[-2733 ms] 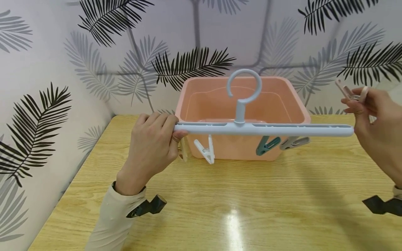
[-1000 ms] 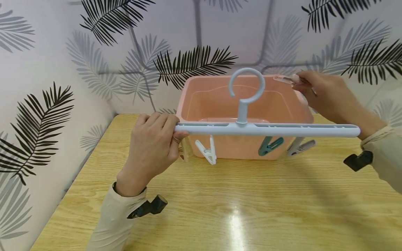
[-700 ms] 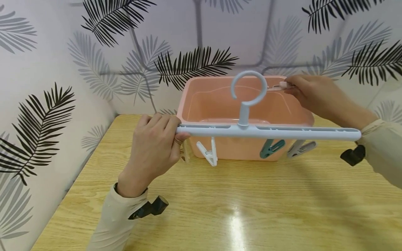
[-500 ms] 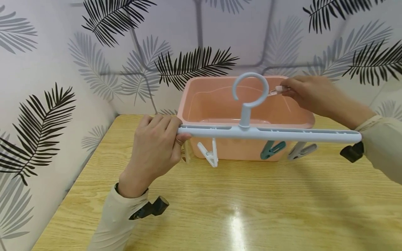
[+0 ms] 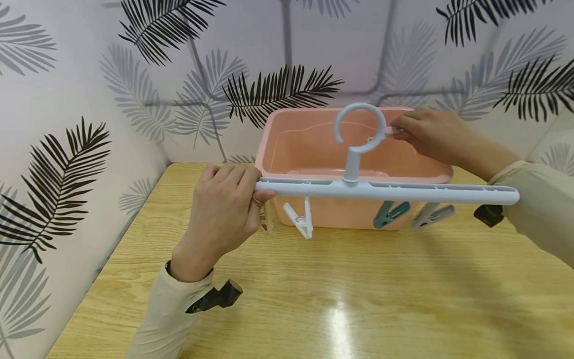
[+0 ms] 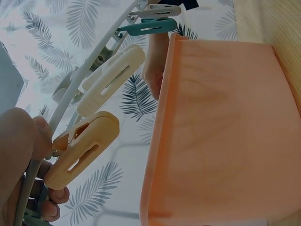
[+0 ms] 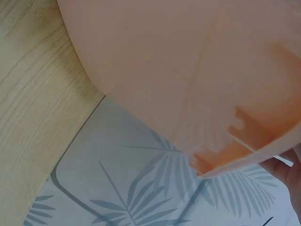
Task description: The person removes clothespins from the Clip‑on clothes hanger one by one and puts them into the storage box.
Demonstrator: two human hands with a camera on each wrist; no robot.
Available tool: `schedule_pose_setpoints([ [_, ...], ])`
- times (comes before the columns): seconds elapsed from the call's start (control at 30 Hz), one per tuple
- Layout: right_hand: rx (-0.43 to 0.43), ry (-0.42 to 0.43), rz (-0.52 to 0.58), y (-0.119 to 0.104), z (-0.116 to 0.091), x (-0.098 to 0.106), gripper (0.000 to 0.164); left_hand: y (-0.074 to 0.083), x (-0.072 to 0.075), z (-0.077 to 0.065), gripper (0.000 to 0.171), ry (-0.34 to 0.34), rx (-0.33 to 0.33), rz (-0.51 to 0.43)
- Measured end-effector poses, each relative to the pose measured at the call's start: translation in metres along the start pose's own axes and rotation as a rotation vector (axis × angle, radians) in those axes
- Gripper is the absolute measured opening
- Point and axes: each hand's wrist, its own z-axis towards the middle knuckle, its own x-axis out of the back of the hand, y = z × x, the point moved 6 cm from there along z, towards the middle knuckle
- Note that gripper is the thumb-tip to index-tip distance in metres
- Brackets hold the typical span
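Note:
My left hand (image 5: 226, 212) grips the left end of a light blue clothes hanger (image 5: 385, 192), held level in front of a pink plastic tub (image 5: 341, 214). From its bar hang a beige clothespin (image 6: 89, 146), a white clothespin (image 5: 304, 219), a teal clothespin (image 5: 391, 214) and a grey clothespin (image 5: 432, 214). Behind the bar, my right hand (image 5: 441, 137) pinches a pale pink clothespin (image 5: 393, 130) over the tub's back right part, close to the hook (image 5: 381, 119). Only some right-hand fingers (image 7: 284, 172) show beyond the tub rim in the right wrist view.
The tub stands at the back of a light wooden table (image 5: 278, 299), near a wall (image 5: 332, 45) with a leaf pattern. The hanger's bar crosses in front of the tub's front rim. My right forearm (image 5: 533, 199) reaches behind the bar's right end.
My right hand has carried the pale pink clothespin leftward from beyond the bar's right end to over the tub, behind the hook. My left hand keeps its grip and the hanger has hardly moved.

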Motion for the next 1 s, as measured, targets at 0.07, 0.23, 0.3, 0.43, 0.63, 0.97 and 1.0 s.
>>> schedule_pose_setpoints([
  [0.07, 0.011, -0.001, 0.001, 0.001, 0.001, -0.002, 0.022, 0.0, 0.0, 0.0, 0.053, 0.003, 0.001, 0.002],
  [0.23, -0.001, -0.022, -0.005, 0.005, 0.0, -0.007, 0.026, 0.0, 0.0, 0.0, 0.053, 0.007, -0.001, -0.001],
  [0.3, -0.011, -0.018, 0.001, 0.006, -0.001, -0.007, 0.024, -0.001, 0.0, 0.0, 0.053, 0.006, 0.001, -0.002],
  [0.43, -0.005, 0.02, 0.01, 0.006, -0.002, -0.002, 0.026, -0.002, 0.0, 0.0, 0.052, 0.007, 0.009, -0.002],
  [0.63, -0.004, 0.062, 0.036, 0.003, -0.007, 0.01, 0.027, -0.002, 0.0, -0.001, 0.053, 0.022, 0.013, -0.019],
  [0.97, -0.06, 0.142, 0.007, 0.006, -0.033, 0.033, 0.032, -0.002, 0.002, -0.001, 0.053, 0.029, 0.016, -0.023],
  [1.0, -0.056, 0.148, 0.01, 0.006, -0.037, 0.034, 0.033, -0.001, 0.002, -0.001, 0.053, 0.028, 0.015, -0.022],
])
